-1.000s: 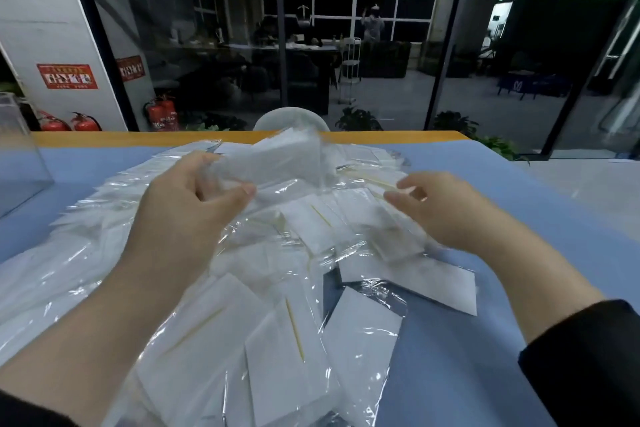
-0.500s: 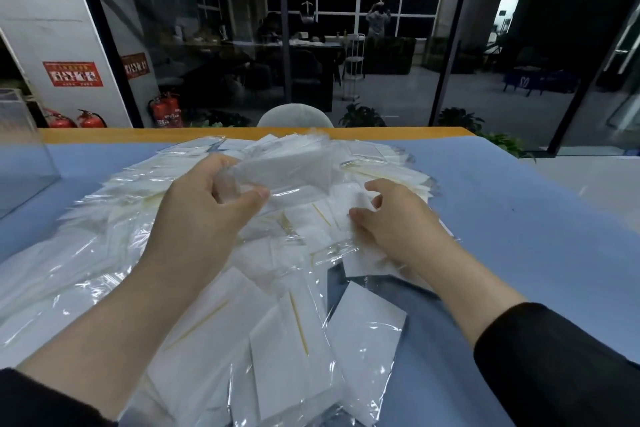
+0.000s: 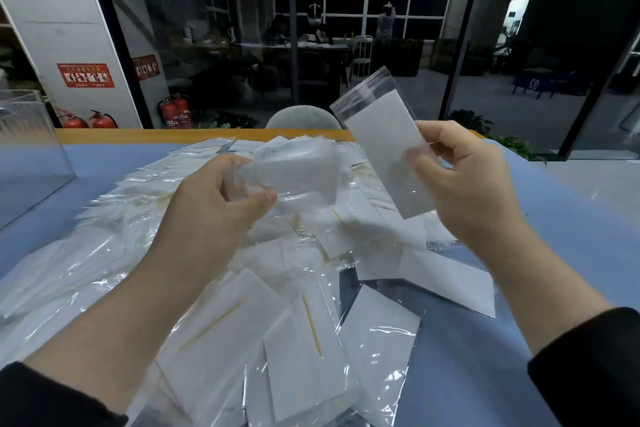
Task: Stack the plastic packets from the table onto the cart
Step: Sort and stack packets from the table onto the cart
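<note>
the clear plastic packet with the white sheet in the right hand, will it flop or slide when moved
The clear plastic packet with a white sheet inside stands tilted up from a pinch by the right hand near its lower end, so it is probably fairly stiff and light. Its glossy film looks slippery; stacked packets may slide, as the loose packet pile has fanned out across the blue table.

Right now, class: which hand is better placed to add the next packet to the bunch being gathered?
Right. The right hand already pinches a single packet, lifted off the pile, beside the bunch gripped by the left hand, which is fully occupied.
</note>
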`<state>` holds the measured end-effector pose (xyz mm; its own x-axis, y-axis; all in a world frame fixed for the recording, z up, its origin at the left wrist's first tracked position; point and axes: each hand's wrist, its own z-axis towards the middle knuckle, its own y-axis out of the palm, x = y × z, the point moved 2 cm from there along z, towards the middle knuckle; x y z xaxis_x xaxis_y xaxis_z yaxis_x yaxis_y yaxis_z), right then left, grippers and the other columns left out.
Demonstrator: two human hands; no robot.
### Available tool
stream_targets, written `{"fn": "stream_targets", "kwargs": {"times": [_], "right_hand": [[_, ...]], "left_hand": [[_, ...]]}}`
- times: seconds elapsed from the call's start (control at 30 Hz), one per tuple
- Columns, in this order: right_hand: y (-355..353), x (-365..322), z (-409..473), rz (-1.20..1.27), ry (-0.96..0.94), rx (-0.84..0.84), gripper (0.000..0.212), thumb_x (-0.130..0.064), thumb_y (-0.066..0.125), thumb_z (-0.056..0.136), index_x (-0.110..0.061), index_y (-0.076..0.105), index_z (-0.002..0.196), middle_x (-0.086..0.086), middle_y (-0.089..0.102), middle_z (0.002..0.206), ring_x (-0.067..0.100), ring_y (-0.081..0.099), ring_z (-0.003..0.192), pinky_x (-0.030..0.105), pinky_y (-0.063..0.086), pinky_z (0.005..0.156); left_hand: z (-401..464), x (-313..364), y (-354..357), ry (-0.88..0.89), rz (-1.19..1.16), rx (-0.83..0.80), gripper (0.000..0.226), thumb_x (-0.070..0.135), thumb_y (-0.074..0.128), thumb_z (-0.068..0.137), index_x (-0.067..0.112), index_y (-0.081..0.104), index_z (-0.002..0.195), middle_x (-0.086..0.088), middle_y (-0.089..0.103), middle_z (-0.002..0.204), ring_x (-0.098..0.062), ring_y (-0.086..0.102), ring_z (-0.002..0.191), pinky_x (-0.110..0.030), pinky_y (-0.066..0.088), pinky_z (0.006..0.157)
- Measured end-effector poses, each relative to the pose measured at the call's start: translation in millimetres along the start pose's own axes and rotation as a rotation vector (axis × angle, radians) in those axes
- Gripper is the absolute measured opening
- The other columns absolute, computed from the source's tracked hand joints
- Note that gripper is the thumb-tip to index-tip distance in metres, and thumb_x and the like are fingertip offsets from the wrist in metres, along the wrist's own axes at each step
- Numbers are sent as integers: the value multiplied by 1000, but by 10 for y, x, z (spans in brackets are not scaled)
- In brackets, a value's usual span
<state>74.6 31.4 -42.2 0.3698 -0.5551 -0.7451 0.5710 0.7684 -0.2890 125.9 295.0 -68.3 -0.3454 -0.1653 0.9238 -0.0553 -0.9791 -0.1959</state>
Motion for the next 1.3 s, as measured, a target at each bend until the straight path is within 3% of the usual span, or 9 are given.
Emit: {"fn": "stream_targets", "kwargs": {"times": [0.17, 0.27, 0.4, 0.57, 0.73, 0.87, 1.03, 1.17, 1.3], "right_hand": [[145, -11, -98, -126, -142, -317, 46, 3, 62, 92, -42, 65, 97, -16, 64, 101, 0, 58, 95, 7, 38, 81], [252, 94, -131, -217, -130, -444, 34, -2, 66, 92, -33, 72, 105, -13, 63, 102, 5, 58, 100, 16, 43, 88], [325, 178, -143, -319, -149, -366, 40, -22, 77, 87, -31, 65, 124, -18, 56, 108, 0, 53, 104, 8, 36, 87], [279, 354, -90, -343, 142, -275, 65, -47, 86, 74, -38, 52, 128, -13, 54, 131, 8, 51, 122, 34, 42, 101], [335, 288, -132, -351, 90, -344, 56, -38, 75, 89, -40, 48, 138, -16, 52, 136, 1, 45, 120, 22, 34, 95], [374, 214, -162, -428, -14, -434, 64, -31, 67, 95, -40, 38, 151, -17, 45, 144, 8, 40, 134, 29, 33, 111], [356, 112, -217, -399, -92, -597, 68, -31, 62, 97, -45, 29, 154, -25, 40, 129, -10, 37, 115, 11, 31, 98], [262, 211, -160, -292, -74, -350, 66, -37, 66, 92, -43, 35, 150, -21, 39, 144, 5, 33, 138, 34, 26, 118], [204, 324, -121, -114, 185, -328, 82, -43, 78, 82, -45, 33, 150, -24, 47, 138, -4, 47, 126, 23, 41, 100]], "left_hand": [[23, -31, -13, -18, 50, 13, 31, 24, 81, 84, 43, 64, 100, -7, 70, 87, -37, 69, 83, -61, 58, 79], [35, -40, -30, -36, 58, -26, 29, 22, 79, 86, 39, 63, 103, -9, 71, 94, -34, 69, 81, -54, 61, 72], [14, -60, 11, -19, 150, -121, 27, 23, 77, 88, 39, 61, 104, 2, 68, 87, -12, 61, 67, -30, 56, 57], [-55, -3, 92, -31, 149, -182, 20, 29, 72, 92, 39, 60, 104, 12, 67, 80, 1, 63, 63, -13, 48, 50], [-163, 39, 162, -138, 116, -234, 32, 59, 65, 84, 52, 55, 113, 10, 61, 102, -15, 66, 63, -20, 51, 57], [-166, 54, 198, -64, 311, -263, 46, 41, 81, 81, 49, 51, 116, 6, 54, 66, -8, 56, 48, -11, 41, 46], [-120, 17, 192, -43, 343, -246, 37, 29, 75, 89, 49, 52, 110, -10, 62, 75, -19, 61, 54, -16, 45, 50], [-104, -32, 168, -21, 331, -247, 38, 31, 76, 87, 55, 52, 106, -4, 59, 68, -25, 63, 57, -33, 54, 62], [-92, -44, 148, 4, 325, -244, 38, 31, 77, 86, 54, 54, 105, 6, 48, 60, -9, 52, 51, -23, 47, 54]]}}
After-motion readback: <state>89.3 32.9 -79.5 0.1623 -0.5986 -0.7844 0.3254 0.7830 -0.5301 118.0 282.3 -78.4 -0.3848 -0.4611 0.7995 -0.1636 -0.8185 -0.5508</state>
